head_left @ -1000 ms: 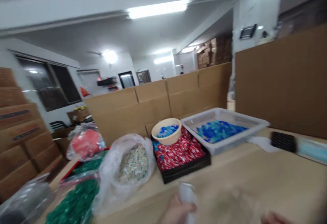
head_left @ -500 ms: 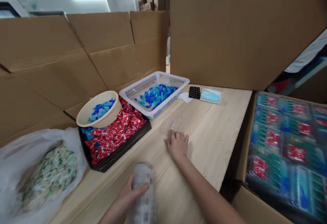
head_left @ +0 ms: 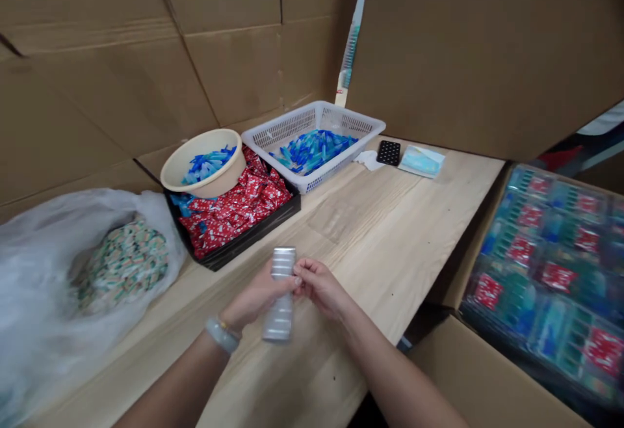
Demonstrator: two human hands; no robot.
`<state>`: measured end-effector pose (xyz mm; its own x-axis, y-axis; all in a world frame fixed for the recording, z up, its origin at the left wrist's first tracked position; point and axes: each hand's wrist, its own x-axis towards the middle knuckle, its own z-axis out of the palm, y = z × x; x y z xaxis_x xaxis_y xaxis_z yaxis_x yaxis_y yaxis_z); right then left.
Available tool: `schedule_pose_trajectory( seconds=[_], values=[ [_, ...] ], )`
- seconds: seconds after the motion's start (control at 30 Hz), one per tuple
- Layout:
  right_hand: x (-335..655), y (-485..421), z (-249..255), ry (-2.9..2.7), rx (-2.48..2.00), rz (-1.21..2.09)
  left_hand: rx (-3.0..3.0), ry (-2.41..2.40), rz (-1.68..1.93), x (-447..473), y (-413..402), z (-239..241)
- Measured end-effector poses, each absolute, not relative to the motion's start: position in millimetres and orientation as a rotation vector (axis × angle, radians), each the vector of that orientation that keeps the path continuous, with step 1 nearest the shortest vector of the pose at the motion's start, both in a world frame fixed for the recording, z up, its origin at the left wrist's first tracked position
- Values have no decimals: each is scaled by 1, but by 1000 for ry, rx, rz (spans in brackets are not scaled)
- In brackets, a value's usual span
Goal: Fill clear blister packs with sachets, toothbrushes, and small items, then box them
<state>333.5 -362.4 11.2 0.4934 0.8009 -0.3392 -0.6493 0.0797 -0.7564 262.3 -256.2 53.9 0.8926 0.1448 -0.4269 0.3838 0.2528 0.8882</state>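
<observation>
My left hand (head_left: 254,299) is closed round a clear, ribbed plastic stack (head_left: 281,293), held upright over the wooden table (head_left: 390,233). My right hand (head_left: 319,285) meets it from the right, its fingertips pinching the stack's upper edge. A bracelet sits on my left wrist. Just beyond the hands lies a black tray (head_left: 234,210) full of red packets, with a beige bowl (head_left: 205,162) of blue pieces resting on it.
A white basket (head_left: 312,135) of blue pieces stands at the back. A black pad (head_left: 389,152) and a light blue pack (head_left: 422,160) lie beside it. A clear bag (head_left: 82,272) of green-white packets sits left. A carton (head_left: 546,272) of packed goods is right. Cardboard walls surround.
The view tilted down from the room to the table. My right hand left the tabletop and came to the stack, which my left hand raised upright.
</observation>
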Motion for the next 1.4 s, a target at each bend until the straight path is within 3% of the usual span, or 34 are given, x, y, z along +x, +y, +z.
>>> schedule_pose_trajectory(
  seconds=[0.3,0.7,0.9,1.13,1.33,1.4],
  values=[
    [359,-373,41,-244,-1231,1198,1382,424,-116,262,-263,60],
    [368,-376,38,-300,-1258,1281,1415,397,-79,265,-275,62],
    [356,-424,45,-169,-1407,1037,1393,486,-117,259,-282,75],
    [435,-536,13,225,-1463,602,1499,615,-204,269,-284,77],
    [402,-480,26,181,-1635,447,1596,572,-210,284,-302,69],
    [373,-447,28,-91,-1306,790,1600,497,-218,286,-303,64]
  ],
)
